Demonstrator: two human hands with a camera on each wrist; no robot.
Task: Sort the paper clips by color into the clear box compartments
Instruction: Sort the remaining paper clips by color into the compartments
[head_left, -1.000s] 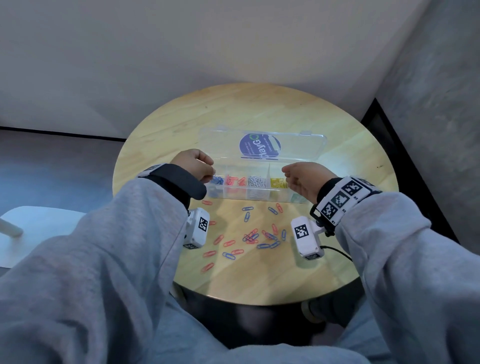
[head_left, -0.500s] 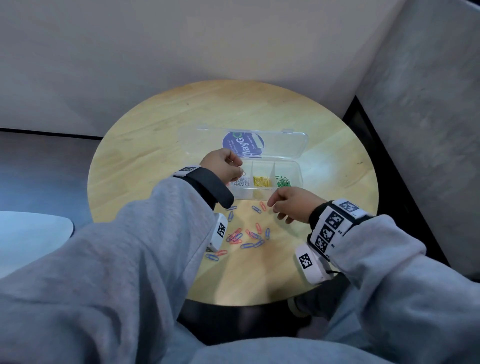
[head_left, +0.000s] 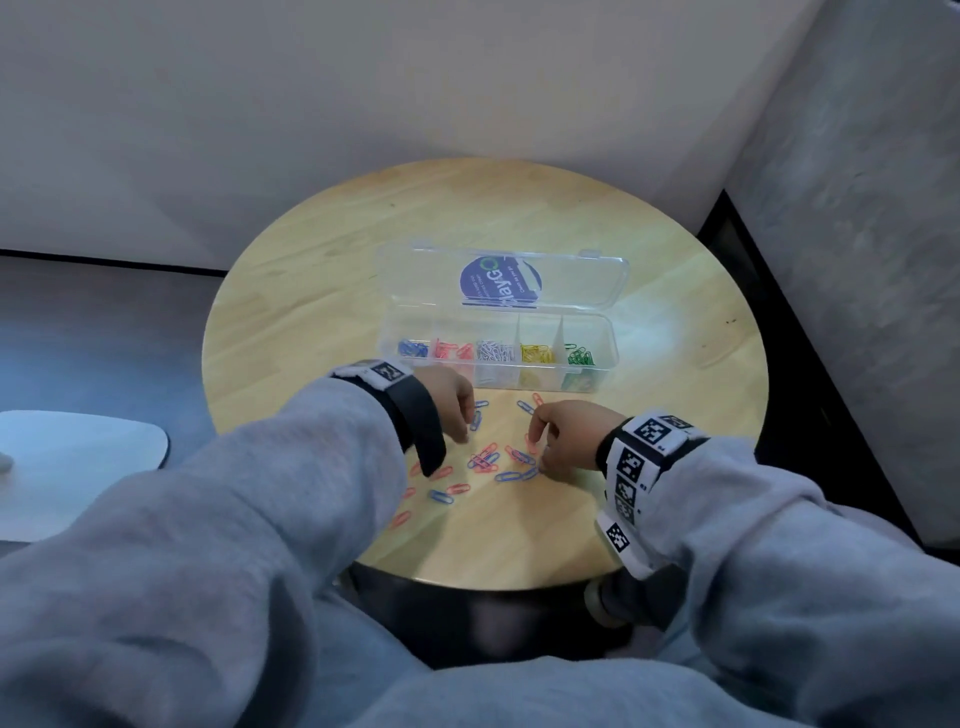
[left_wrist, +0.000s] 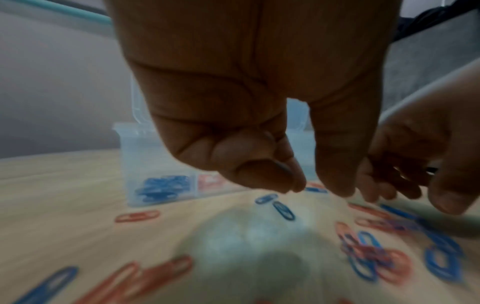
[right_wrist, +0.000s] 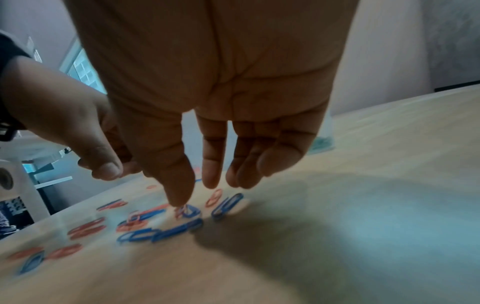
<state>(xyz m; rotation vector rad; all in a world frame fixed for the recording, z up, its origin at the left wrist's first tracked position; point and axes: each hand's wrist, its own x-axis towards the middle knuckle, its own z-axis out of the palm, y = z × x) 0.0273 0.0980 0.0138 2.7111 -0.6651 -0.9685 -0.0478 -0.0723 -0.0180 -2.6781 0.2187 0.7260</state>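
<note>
The box (head_left: 496, 340) sits open on the round worktop (head_left: 311, 322), lid laid back. Its compartments hold blue, red, white, yellow and green clips, in that order from its left end. On the near side of the box a scatter of loose clips (head_left: 485, 460) lies flat; only blue and red ones show, some overlapping in a small tangle.

Both hands hang over that scatter, just near of the box. The left hand (head_left: 449, 402) has its fingers (left_wrist: 270, 176) loosely curled, tips down above two blue clips (left_wrist: 275, 203), holding nothing that I can see. The right hand (head_left: 569, 434) has its fingers (right_wrist: 211, 164) straight and slack; the thumb tip touches or nearly touches a red and blue clip pair (right_wrist: 185, 211), gripping nothing yet.

The step in hand looks like picking from the remaining pile. Next, each hand needs to pinch a single clip, freeing it from any overlap, and carry it to the matching compartment at the box's left end.
</note>
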